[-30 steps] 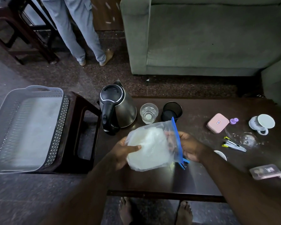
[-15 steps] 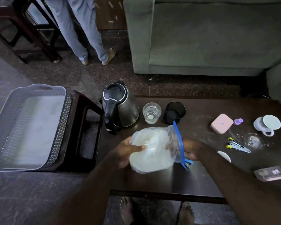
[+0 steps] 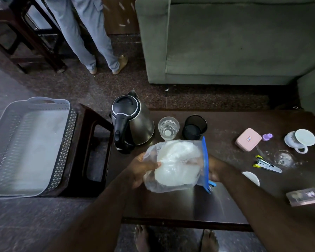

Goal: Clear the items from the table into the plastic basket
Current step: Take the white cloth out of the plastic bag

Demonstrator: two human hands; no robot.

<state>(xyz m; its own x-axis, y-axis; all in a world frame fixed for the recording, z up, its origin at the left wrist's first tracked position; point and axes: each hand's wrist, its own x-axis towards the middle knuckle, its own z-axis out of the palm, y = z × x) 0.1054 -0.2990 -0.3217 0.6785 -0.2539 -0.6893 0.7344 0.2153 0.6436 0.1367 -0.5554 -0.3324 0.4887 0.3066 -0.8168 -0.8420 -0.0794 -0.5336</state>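
Both hands hold a clear zip-top plastic bag of white material with a blue seal strip [image 3: 175, 166] above the dark wooden tabletop [image 3: 171, 206], just in front of the steel electric kettle [image 3: 133, 122]. The left hand [image 3: 142, 170] has its fingers curled round the bag's closed end; the right hand [image 3: 214, 169] grips the seal end, its fingers hidden behind the bag. The empty grey perforated plastic basket [image 3: 25, 146] sits well left of the kettle. Swinging the bag left could clip the kettle, or the soft film could slip.

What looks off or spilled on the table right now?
The white cup at the far right lies tipped on its side. Near it, the dark table shows a pale powdery or wet smear beside the stapler. Nothing else stands out.
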